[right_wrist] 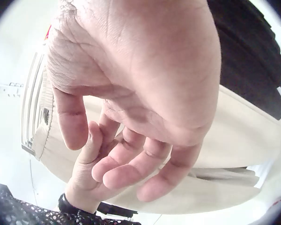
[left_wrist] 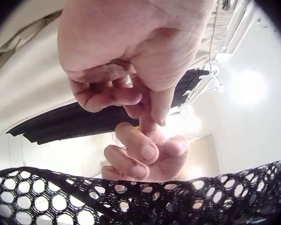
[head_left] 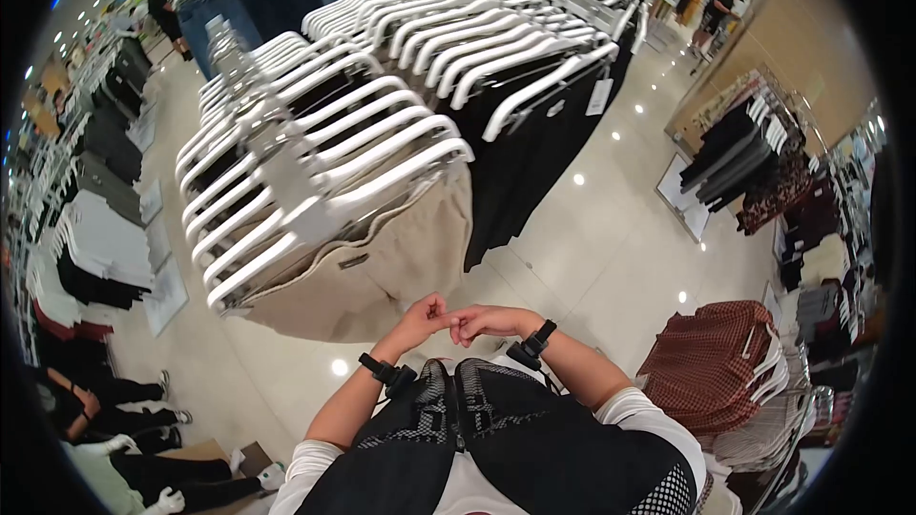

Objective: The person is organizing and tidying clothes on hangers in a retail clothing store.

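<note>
In front of the chest, the left hand (head_left: 417, 323) meets the right hand (head_left: 496, 320). Seen from the left wrist, the left thumb and fingers pinch the right hand's index finger (left_wrist: 147, 123). The other right fingers (right_wrist: 117, 177) hang loosely curled and hold nothing in the right wrist view. Beige trousers (head_left: 401, 248) with a gathered waistband hang just beyond the hands, on a white hanger (head_left: 310, 221). Neither hand grips the garment; it only lies behind them in the wrist views.
Behind the beige trousers, a rack holds several white hangers (head_left: 477, 33) with black trousers (head_left: 520, 176). Checked reddish garments (head_left: 701, 362) hang at the right. Mannequins in black trousers (head_left: 181, 477) stand at lower left. Pale glossy floor tiles (head_left: 592, 229) run between the racks.
</note>
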`<state>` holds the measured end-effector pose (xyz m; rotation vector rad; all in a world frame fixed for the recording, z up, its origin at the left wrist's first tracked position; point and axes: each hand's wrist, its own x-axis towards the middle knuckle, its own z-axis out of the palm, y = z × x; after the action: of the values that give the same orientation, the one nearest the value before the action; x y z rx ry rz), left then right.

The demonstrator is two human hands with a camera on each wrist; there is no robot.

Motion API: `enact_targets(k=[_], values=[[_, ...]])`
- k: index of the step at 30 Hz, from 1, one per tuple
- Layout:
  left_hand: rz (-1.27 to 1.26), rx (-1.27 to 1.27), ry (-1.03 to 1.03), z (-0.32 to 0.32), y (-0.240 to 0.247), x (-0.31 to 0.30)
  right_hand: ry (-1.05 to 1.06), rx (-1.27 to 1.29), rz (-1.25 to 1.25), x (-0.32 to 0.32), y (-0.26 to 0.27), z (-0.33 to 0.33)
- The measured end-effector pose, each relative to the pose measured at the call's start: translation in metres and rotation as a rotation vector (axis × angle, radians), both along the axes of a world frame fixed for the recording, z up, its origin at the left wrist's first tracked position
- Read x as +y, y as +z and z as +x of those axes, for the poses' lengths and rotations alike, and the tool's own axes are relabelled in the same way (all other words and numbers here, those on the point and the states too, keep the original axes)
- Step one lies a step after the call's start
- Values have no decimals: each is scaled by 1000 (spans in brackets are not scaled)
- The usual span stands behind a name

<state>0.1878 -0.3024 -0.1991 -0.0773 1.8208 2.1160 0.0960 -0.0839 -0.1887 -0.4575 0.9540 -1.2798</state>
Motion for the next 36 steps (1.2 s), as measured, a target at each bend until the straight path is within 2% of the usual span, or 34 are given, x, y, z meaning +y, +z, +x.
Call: enact_targets(k=[3, 6, 12, 15, 18, 20, 24, 27, 31, 34, 36], values=[[-118, 1, -57, -22, -1, 24, -43, 15, 3, 32, 3, -11], [35, 2, -42, -45, 4, 69, -56, 35, 21, 71, 4, -28], [-207, 0, -194, -119, -6, 175, -119, 46, 18, 196, -1, -84], [-225, -9, -239, -148, -2, 224, -124, 74, -6, 246, 0, -106], [-113, -78, -249, -170, 16, 266, -129, 127, -14, 285, 4, -124], [-185, -47, -407, -190, 16, 279, -129, 190, -2, 305, 7, -130], [-284, -34, -625, -223, -1, 287, -288, 82, 31, 334, -6, -129], [-244, -123, -495, -242, -5, 289, -402, 82, 70, 361, 6, -133], [-268, -213, -332, -281, -11, 287, -578, 102, 228, 409, -5, -149], [-207, -126, -178, -320, -37, 294, -694, 125, 278, 442, -24, -180], [-259, -8, -112, -352, -46, 298, -749, 153, 330, 451, -27, -209]])
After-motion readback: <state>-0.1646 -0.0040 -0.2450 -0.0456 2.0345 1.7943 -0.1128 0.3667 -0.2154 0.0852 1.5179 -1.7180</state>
